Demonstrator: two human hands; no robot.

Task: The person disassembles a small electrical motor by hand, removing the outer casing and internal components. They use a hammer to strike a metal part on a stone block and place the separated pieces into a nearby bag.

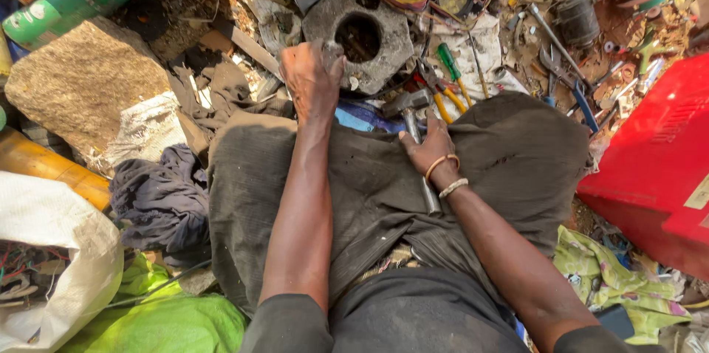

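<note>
My left hand (310, 80) grips a small metal piece against the holed grey block (360, 35) ahead; my right hand (428, 148) clasps a hammer (410, 125), resting on my lap.

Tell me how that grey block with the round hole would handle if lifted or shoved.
The grey block looks like thick cast stone or concrete, so probably heavy and rigid. Its rough, chipped surface should grip, not slip. Being broad and flat, it seems unlikely to roll or tip. The left hand rests at its edge.
</note>
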